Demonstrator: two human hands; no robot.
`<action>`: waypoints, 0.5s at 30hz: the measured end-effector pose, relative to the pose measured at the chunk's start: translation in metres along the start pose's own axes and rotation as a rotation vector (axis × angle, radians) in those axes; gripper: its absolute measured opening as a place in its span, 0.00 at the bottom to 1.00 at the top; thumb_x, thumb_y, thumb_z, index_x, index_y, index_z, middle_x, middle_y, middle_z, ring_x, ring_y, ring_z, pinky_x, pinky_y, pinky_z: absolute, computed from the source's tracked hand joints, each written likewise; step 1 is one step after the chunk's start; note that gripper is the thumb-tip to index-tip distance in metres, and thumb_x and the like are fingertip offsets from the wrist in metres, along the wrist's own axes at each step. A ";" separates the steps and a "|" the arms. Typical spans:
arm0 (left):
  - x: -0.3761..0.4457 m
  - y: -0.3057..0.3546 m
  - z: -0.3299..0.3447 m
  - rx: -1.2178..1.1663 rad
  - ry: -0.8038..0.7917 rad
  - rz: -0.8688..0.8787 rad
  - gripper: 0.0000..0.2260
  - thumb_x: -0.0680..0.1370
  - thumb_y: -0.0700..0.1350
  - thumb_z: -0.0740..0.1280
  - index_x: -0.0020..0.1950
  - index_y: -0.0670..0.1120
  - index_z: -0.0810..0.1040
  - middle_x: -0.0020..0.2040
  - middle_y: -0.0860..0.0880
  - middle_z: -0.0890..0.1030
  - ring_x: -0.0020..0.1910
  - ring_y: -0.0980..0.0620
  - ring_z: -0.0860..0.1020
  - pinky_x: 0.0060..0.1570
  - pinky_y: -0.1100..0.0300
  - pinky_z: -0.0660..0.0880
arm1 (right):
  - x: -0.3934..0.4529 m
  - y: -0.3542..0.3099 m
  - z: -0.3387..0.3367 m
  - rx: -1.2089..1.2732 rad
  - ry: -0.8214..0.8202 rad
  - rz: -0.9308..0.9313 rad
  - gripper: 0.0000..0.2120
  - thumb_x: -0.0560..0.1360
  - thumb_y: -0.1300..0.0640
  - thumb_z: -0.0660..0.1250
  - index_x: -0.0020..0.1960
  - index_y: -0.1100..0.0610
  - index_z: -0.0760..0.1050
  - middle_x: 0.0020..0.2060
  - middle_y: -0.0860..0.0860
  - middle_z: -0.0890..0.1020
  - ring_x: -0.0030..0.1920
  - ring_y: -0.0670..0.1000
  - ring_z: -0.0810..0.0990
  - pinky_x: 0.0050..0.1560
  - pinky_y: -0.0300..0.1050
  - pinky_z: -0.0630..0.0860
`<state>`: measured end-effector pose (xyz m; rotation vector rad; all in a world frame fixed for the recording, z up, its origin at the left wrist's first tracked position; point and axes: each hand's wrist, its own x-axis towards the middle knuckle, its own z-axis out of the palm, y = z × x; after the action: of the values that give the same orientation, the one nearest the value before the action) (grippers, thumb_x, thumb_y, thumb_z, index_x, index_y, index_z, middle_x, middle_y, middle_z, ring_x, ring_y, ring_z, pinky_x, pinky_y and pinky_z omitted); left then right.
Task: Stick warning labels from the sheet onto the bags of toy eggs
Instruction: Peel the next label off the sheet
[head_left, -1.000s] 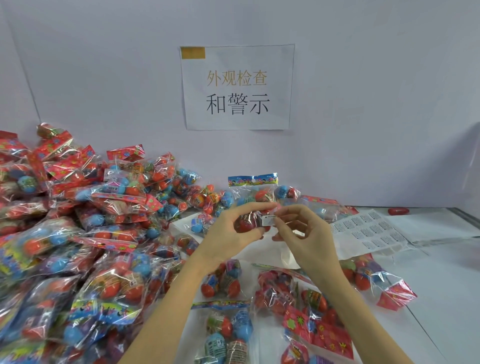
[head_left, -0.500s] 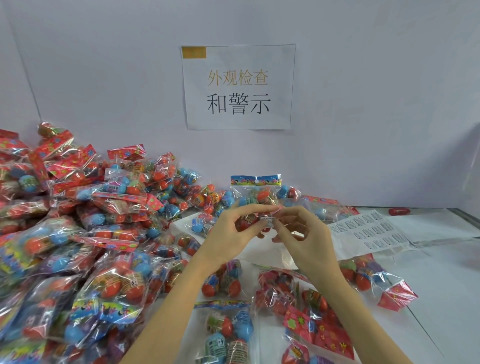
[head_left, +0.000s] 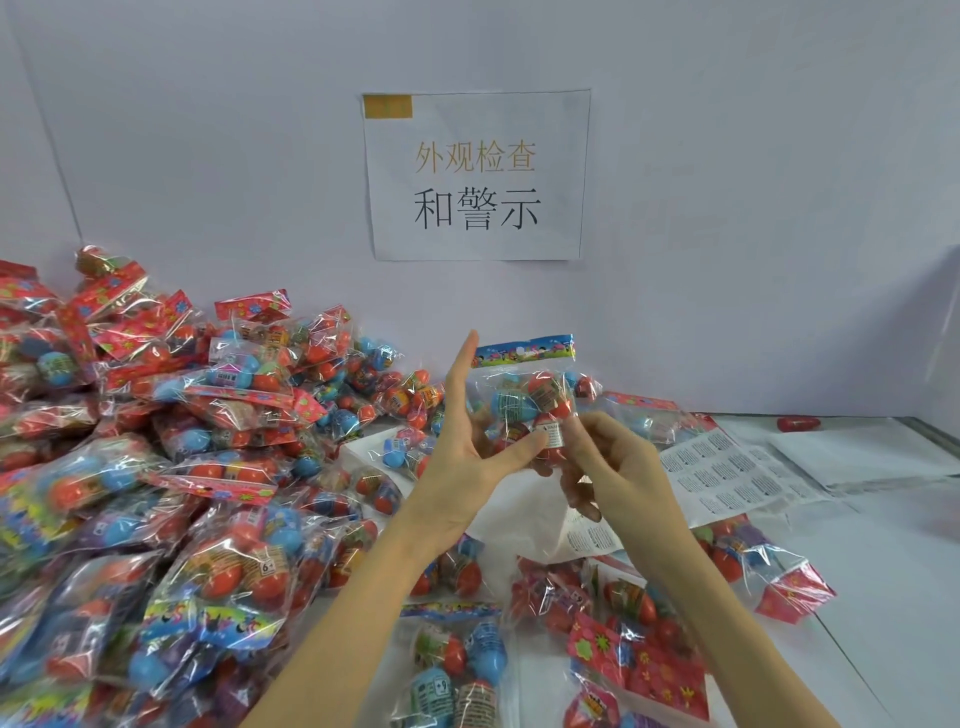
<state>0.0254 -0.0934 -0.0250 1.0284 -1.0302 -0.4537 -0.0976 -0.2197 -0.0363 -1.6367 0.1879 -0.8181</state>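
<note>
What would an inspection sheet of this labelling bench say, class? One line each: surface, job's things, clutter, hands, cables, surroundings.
Surface: pale table.
Job's things: held bag raised, small label on it; label sheet flat at right.
Clutter: bag pile at left; red egg lying apart.
Hands: left hand fingers straight, thumb on the label; right hand grips the bag.
Cables: nothing seen.
Surroundings: wall sign behind.

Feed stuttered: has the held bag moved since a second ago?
Yes. The held bag has risen toward the wall sign; its header now stands upright.
</note>
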 end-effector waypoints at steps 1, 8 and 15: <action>0.000 0.000 0.000 -0.024 0.010 -0.011 0.46 0.77 0.40 0.77 0.79 0.75 0.54 0.68 0.44 0.81 0.62 0.39 0.83 0.56 0.48 0.83 | 0.000 0.000 -0.003 0.009 0.005 0.015 0.11 0.83 0.48 0.65 0.50 0.51 0.82 0.32 0.52 0.78 0.28 0.51 0.74 0.26 0.40 0.68; 0.001 0.000 -0.001 0.049 0.002 0.024 0.47 0.79 0.37 0.76 0.80 0.73 0.52 0.67 0.52 0.83 0.62 0.41 0.84 0.55 0.50 0.84 | -0.001 -0.001 -0.003 -0.030 -0.019 0.033 0.11 0.84 0.49 0.66 0.51 0.55 0.83 0.30 0.52 0.78 0.27 0.48 0.73 0.26 0.37 0.69; 0.001 -0.003 -0.003 0.239 -0.001 0.027 0.46 0.79 0.39 0.76 0.79 0.74 0.51 0.66 0.50 0.82 0.57 0.41 0.86 0.51 0.47 0.85 | -0.001 -0.006 -0.009 -0.070 -0.076 0.105 0.13 0.81 0.45 0.69 0.46 0.53 0.83 0.32 0.58 0.78 0.28 0.49 0.71 0.27 0.37 0.68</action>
<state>0.0285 -0.0941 -0.0270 1.2249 -1.1166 -0.3134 -0.1055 -0.2246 -0.0306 -1.7060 0.2491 -0.6750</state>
